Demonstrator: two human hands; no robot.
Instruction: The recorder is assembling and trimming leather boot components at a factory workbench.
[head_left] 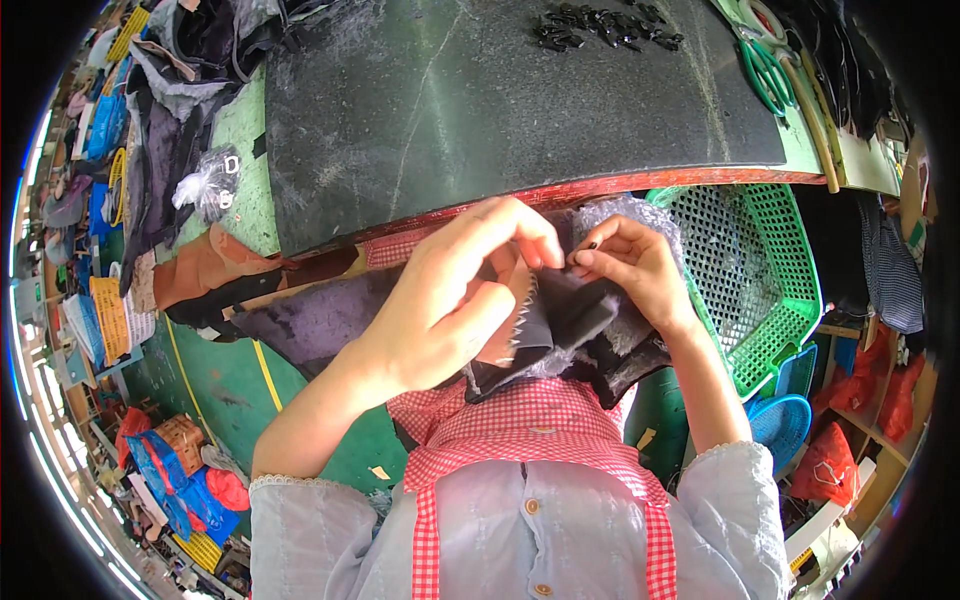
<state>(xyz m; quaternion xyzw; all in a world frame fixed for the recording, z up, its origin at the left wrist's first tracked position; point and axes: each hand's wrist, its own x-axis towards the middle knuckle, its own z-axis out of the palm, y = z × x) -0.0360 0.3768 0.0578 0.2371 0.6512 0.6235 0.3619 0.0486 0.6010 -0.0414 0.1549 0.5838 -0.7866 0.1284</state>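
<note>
Above my lap, my left hand [440, 290] is closed, its fingers curled at the upper end of a dark strip [531, 318] edged with shiny metal teeth, like an open zipper. Close beside it, my right hand [645, 270] pinches a small dark piece [593, 246] between thumb and fingertips; its kind is too small to make out. The fingertips of both hands nearly meet. Beneath them, dark fabric with grey fuzzy lining [625, 345] lies bunched over my red checked apron [530, 420]. Part of the strip is hidden behind my left fingers.
A dark-topped workbench [500, 120] with a red edge stands ahead, bearing a pile of small black parts [605, 25] and green-handled scissors [767, 78]. At right is a green plastic basket [790, 260]. Fuzzy dark pieces [165, 150] and a clear plastic bag [210, 187] lie left.
</note>
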